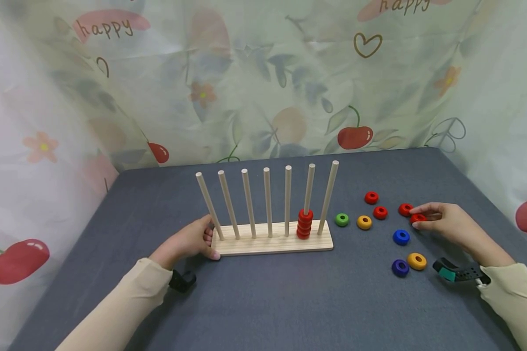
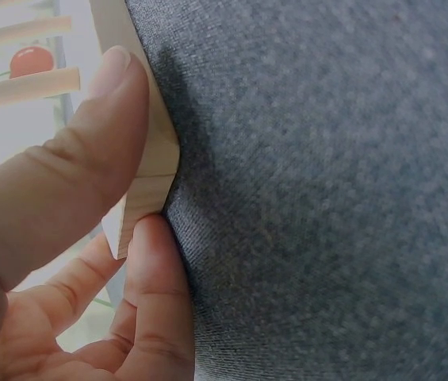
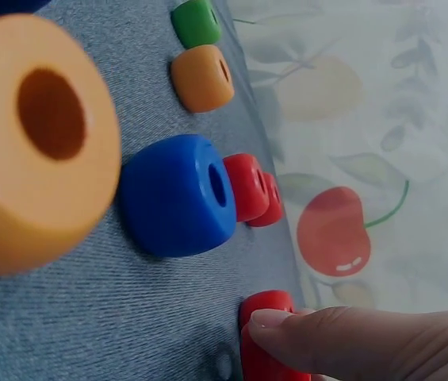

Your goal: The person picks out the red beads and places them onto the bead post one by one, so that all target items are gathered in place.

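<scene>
A wooden peg stand (image 1: 272,246) with a row of upright pegs sits in the middle of the table. Several red beads (image 1: 304,225) are stacked on its second peg from the right. My left hand (image 1: 189,239) grips the stand's left end, thumb (image 2: 105,119) on the front side and fingers round the end. Over on the right, my right hand (image 1: 452,225) pinches a red bead (image 1: 417,219) between thumb and fingers. Another red bead (image 1: 405,209) lies right beside it. In the right wrist view, the thumb (image 3: 327,333) partly covers the pinched bead.
Loose beads lie between stand and right hand: green (image 1: 341,220), yellow (image 1: 364,223), red (image 1: 380,212), another red (image 1: 371,197) and blue (image 1: 401,237). Nearer me are a second yellow bead (image 1: 416,261) and a dark blue bead (image 1: 400,268). Patterned cloth (image 1: 254,73) hangs behind the table (image 1: 268,302).
</scene>
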